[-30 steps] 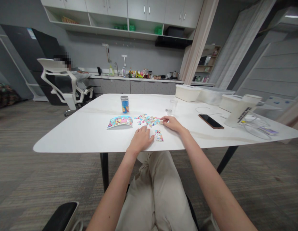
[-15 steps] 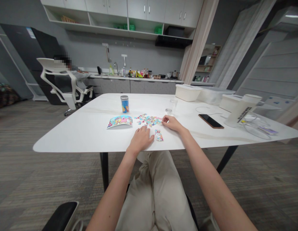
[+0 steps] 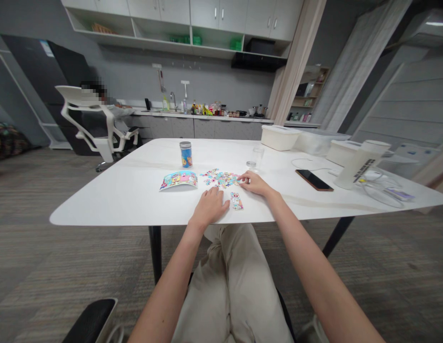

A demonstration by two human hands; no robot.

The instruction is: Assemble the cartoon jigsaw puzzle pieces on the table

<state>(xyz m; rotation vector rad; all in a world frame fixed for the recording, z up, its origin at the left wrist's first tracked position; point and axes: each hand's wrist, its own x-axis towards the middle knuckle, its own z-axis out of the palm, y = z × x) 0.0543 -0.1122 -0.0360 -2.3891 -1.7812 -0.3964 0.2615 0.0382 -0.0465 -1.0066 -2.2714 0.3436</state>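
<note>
On the white table, a loose pile of small colourful jigsaw puzzle pieces lies in front of me. My left hand rests palm down on the tabletop just below the pile, its fingers spread loosely and holding nothing. At the pile's right edge, my right hand reaches in with bent fingers slightly apart, fingertips at the outer pieces; no piece shows clearly between them. Between my hands lies a small joined strip of puzzle. A curved picture sheet with cartoon figures lies left of the pile.
Behind the sheet stands a blue can with a grey lid. A clear jar is beyond my right hand. Farther right are a phone, a pale bottle, cables and storage boxes. A person sits in a white chair at back left.
My right hand has shifted slightly left toward the pile, and its fingers have stretched out a little. My left hand and the joined strip look unmoved.
</note>
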